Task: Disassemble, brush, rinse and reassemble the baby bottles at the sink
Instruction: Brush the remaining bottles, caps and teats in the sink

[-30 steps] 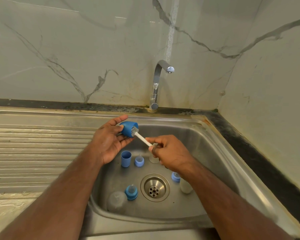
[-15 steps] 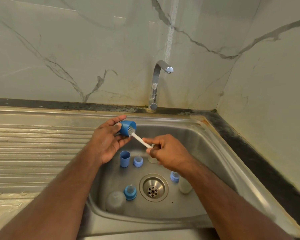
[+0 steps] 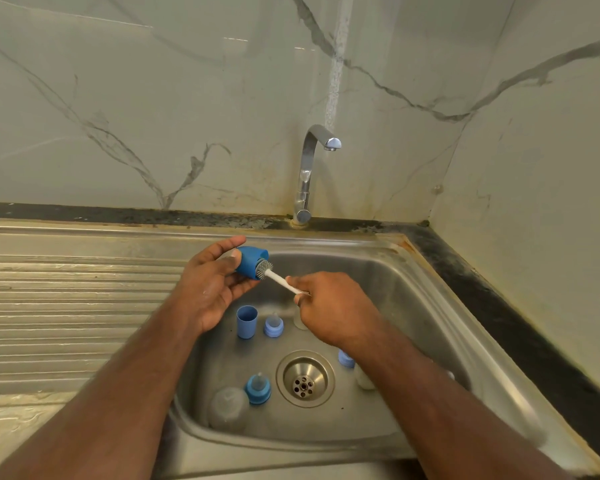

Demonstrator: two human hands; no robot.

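Left hand above the sink, fingers and thumb curled round a blue cap, held on its side with the open mouth turned toward the right hand. Right hand closed in a pinch on the white handle of a small brush, thumb and forefinger clamped near the handle's end. Grey bristle head of the brush at the cap's mouth, partly inside it. Both hands close together, joined only by the brush and cap.

Below the left hand, on the basin floor: a second blue cap standing upright, mouth up, and just beside it a light blue collar with a clear teat. Below the right hand's knuckles, a pale clear piece, mostly hidden. Under the right wrist, another light blue collar and a whitish bottle, both partly covered by the forearm. Nearer the body than the left hand, a darker blue collar with teat just beside a clear bottle lying close to the basin's front wall. Drain between these two groups.

Beyond both hands, a chrome tap against the marble wall, spout turned right. Left of the left hand, the ribbed drainboard.
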